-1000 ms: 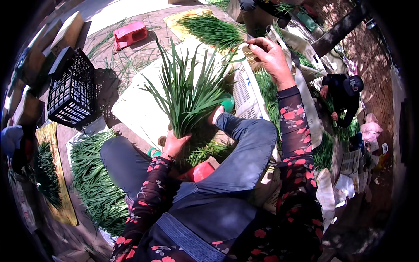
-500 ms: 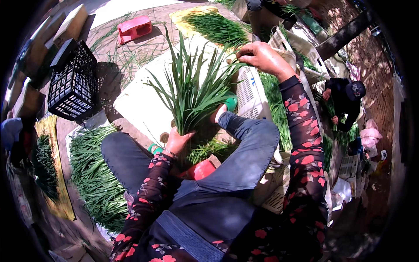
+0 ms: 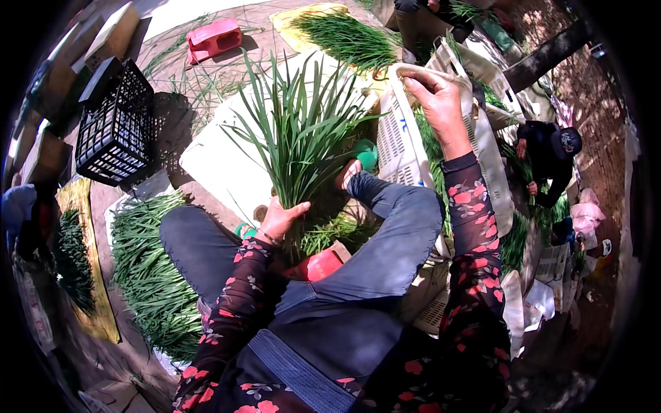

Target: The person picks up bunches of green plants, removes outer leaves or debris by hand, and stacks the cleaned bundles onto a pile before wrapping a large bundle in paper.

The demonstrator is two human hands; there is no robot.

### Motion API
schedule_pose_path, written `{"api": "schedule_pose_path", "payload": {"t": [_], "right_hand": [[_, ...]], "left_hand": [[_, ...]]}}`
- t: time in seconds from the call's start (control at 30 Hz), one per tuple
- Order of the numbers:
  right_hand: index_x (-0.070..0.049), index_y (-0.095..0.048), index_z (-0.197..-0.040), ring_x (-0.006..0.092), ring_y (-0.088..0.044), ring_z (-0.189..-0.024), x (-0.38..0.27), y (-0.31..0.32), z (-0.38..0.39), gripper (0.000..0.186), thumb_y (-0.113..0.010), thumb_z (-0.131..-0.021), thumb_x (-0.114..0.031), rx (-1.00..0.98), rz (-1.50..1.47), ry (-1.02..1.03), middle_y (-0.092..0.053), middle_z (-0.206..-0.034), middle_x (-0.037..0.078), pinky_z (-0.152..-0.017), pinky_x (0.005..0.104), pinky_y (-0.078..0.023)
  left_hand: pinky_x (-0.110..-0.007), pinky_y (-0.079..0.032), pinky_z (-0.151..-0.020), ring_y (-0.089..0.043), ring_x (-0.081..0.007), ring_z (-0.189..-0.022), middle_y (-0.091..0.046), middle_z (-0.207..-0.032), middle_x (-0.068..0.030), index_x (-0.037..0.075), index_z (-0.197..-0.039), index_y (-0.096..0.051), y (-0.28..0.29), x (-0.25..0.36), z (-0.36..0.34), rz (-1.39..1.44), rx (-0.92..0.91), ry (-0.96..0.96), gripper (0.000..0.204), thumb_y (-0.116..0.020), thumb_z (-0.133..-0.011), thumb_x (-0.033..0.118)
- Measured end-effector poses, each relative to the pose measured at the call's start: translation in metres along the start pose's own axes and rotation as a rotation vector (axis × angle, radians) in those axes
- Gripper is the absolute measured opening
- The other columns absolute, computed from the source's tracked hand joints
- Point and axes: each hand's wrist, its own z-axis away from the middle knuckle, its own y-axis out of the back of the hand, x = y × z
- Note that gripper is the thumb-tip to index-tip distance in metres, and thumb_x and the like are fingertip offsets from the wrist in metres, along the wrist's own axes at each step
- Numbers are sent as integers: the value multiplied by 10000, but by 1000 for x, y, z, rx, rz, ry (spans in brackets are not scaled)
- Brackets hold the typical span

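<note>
My left hand (image 3: 282,220) grips an upright bunch of long flat green leaves (image 3: 295,138) near its base, between my bent legs. My right hand (image 3: 441,103) is raised at the upper right, thumb and forefinger close together over the rim of a white slotted crate (image 3: 403,148); anything between them is too small to make out. Behind the bunch lies a white sack (image 3: 213,162). Low between my legs are more greens (image 3: 334,234) and a red object (image 3: 318,265). A large pile of cut greens (image 3: 151,275) lies beside my left knee.
A black crate (image 3: 113,131) stands at the left, a red plastic container (image 3: 212,38) farther back, greens on yellow sacking (image 3: 337,38) at the top. A co-worker in dark clothes (image 3: 558,165) handles greens at the right; another person's legs (image 3: 410,20) show at the top.
My right hand dipped left toward the leaf tips, then moved back right and more upright over the crate rim. My left hand still holds the bunch, slightly shifted.
</note>
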Motion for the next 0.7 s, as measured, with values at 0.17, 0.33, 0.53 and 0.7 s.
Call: {"api": "schedule_pose_path", "payload": {"t": [0.17, 0.33, 0.53, 0.7], "right_hand": [[24, -682, -893, 200, -624, -739, 2, -5, 28, 238, -693, -816, -201, -115, 353, -142, -664, -814, 118, -701, 304, -482], [-10, -447, -1305, 340, -503, -1152, 28, -84, 133, 714, -758, -700, -229, -399, 370, -210, -502, -1239, 231, -967, 361, -413], [115, -237, -1382, 325, -469, -1219, 23, -190, 223, 990, -795, -668, -285, -772, -53, -641, -423, -1337, 283, -996, 322, -391], [15, -546, -990, 221, -606, -666, 54, -218, 236, 301, -679, -764, -132, -569, -313, -951, -615, -814, 121, -575, 317, -501]], "left_hand": [[-231, -462, -609, -557, -79, -653, -607, -760, 14, 41, -927, -616, -2, 4, 1, 15, 23, 22, 174, -727, -800, 84], [-241, -463, -582, -566, -95, -627, -615, -749, 0, 49, -906, -612, 1, 2, -6, 61, 232, -41, 189, -742, -784, 111], [-267, -477, -631, -572, -106, -686, -624, -826, -8, 58, -970, -603, 5, -3, -16, 238, 489, -55, 240, -733, -769, 83], [-324, -492, -707, -571, -149, -774, -609, -900, -29, 56, -1021, -582, 13, -10, -18, 291, 322, -139, 306, -737, -800, 200]]}}
